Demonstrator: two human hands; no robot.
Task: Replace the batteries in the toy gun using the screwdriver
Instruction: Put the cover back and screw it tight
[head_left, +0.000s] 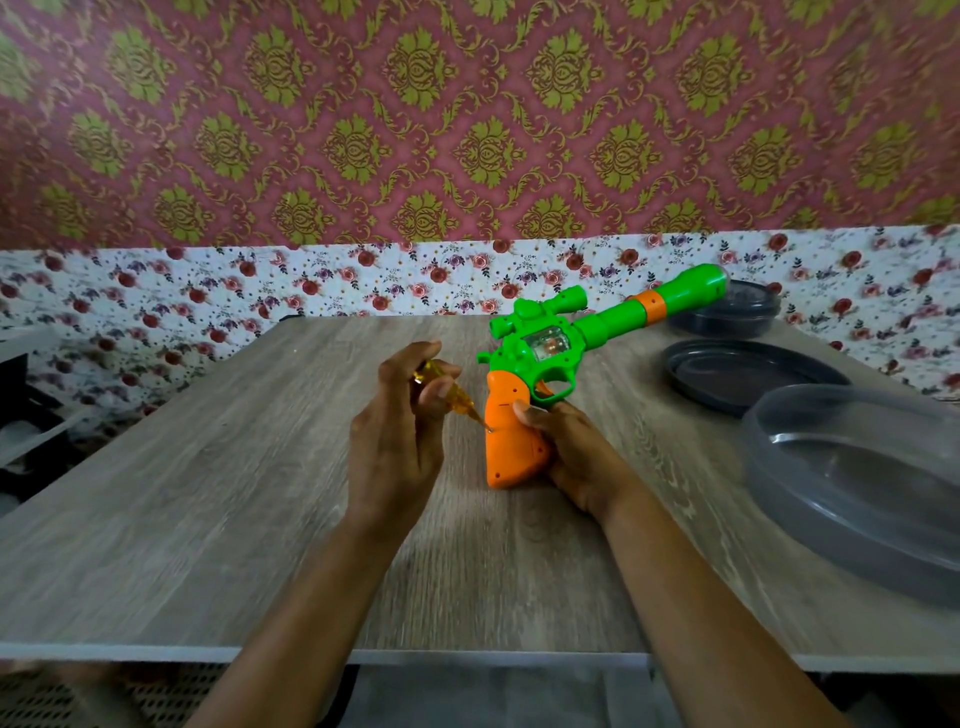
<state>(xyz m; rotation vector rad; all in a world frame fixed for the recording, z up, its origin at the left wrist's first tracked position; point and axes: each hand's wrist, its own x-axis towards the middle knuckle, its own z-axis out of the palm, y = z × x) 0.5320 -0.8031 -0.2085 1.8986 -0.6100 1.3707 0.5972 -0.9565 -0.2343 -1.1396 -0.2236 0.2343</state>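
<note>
Fingers of left hand (400, 431) curled round amber screwdriver (449, 397), tip on orange grip of toy gun (582, 332), mid-table. Right hand (576, 457) clasps grip. Bare table (182, 493) leftward; dark lid (748, 374), clear tub (857, 483) crowd right edge.

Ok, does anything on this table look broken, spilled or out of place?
Nothing stands out. The toy gun looks intact, gripped at its orange handle by the right hand; the left hand holds the screwdriver with its tip on the handle. The grey dishes lie flat on the table, nothing spilled.
</note>
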